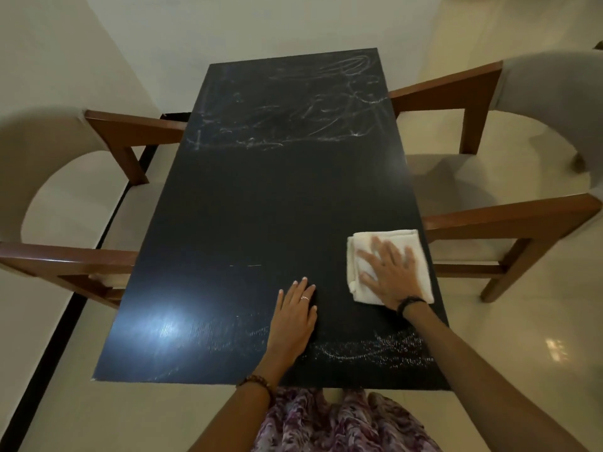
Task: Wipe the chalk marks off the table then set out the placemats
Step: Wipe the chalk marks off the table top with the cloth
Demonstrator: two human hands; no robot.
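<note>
A long black table (261, 203) runs away from me. White chalk scribbles (293, 115) cover its far end, and a smaller patch of chalk marks (378, 350) lies near the front right corner. A folded cream cloth (385, 243) lies on the table near the right edge. My right hand (388, 272) presses flat on the cloth with fingers spread. My left hand (293, 318) rests flat on the bare tabletop to the left of the cloth, holding nothing. No placemats are in view.
A wooden armchair with a pale seat (509, 132) stands at the table's right side, and another (85, 164) at the left. Pale glossy floor tiles (522, 337) surround the table. A bright light reflection (169, 324) shows on the front left of the tabletop.
</note>
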